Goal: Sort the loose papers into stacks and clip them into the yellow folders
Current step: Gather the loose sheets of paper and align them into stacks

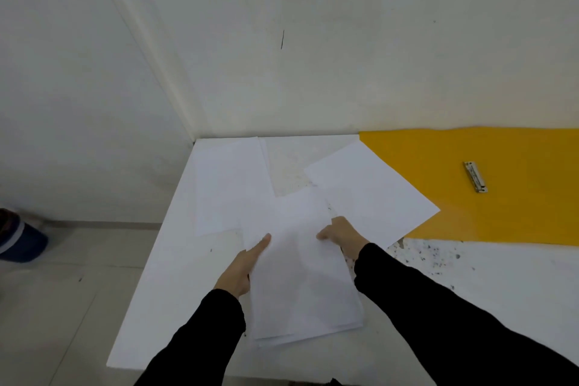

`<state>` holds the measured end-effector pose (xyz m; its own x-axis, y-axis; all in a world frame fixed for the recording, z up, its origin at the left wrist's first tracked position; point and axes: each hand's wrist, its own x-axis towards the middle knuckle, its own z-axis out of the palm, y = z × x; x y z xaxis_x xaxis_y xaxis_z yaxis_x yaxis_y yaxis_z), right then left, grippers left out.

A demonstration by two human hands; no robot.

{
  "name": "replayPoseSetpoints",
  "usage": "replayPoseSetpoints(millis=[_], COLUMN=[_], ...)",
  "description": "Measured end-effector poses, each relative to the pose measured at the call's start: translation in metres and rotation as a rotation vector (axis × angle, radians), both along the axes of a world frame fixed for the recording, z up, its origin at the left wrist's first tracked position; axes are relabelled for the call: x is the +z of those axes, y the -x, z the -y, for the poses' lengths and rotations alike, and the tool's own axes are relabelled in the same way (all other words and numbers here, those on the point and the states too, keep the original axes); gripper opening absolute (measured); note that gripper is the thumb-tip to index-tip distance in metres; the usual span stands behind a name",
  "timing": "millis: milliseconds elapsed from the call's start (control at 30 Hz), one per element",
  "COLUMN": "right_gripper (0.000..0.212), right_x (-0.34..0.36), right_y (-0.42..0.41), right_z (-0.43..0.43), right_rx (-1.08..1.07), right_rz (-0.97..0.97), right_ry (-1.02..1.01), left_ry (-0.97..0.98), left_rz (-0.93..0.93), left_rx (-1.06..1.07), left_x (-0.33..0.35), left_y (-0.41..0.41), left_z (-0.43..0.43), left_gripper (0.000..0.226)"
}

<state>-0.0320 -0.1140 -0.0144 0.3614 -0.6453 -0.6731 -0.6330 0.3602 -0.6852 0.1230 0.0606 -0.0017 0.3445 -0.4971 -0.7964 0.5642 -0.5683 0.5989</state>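
Nearest us, the uneven stack of white paper sheets [300,285] lies on the white desk [175,291], our left hand [242,269] pinching its left edge, thumb on top. Our right hand [341,233] sits at its far right corner, fingers [340,222] bent, grip unclear. Lifted unsquared, it could shed sheets, and farther off, dragging the loose white sheet [369,191] that overlaps the open yellow folder [501,213] could shift that folder and its metal clip [475,176].

The person wears a plain black long-sleeved top. The left sleeve [203,332] and the right sleeve [438,307] are matte, slightly loose and softly creased, ending at the wrists. The left hand [244,266] and right hand [341,233] are bare.
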Motion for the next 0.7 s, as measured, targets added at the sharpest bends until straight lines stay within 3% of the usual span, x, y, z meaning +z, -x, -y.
replayPoseSetpoints(millis=[200,300,400,467,567,700], right_gripper=[0.055,0.078,0.057,0.039,0.040,0.038], right_x=[0.003,0.015,0.039,0.064,0.099,0.121], right_y=[0.002,0.012,0.024,0.026,0.027,0.036], right_z=[-0.012,0.001,0.014,0.019,0.022,0.019], right_rx=[-0.038,-0.208,-0.104,-0.047,-0.040,-0.033], right_rz=[-0.116,0.138,0.428,0.545,0.679,0.673], right_ry=[0.344,0.134,-0.119,-0.119,0.005,0.170], left_ry=[0.037,0.121,0.270,0.361,0.466,0.556], left_rz=[0.114,0.195,0.238,0.282,0.382,0.468], left_rx=[0.005,-0.040,-0.105,-0.135,-0.166,-0.161], left_x=[0.008,0.034,0.062,0.078,0.096,0.105], left_y=[-0.005,-0.011,-0.021,-0.027,-0.029,-0.023], left_z=[0.008,0.016,0.024,0.028,0.036,0.044], left_gripper=[0.051,0.044,0.037,0.040,0.047,0.055])
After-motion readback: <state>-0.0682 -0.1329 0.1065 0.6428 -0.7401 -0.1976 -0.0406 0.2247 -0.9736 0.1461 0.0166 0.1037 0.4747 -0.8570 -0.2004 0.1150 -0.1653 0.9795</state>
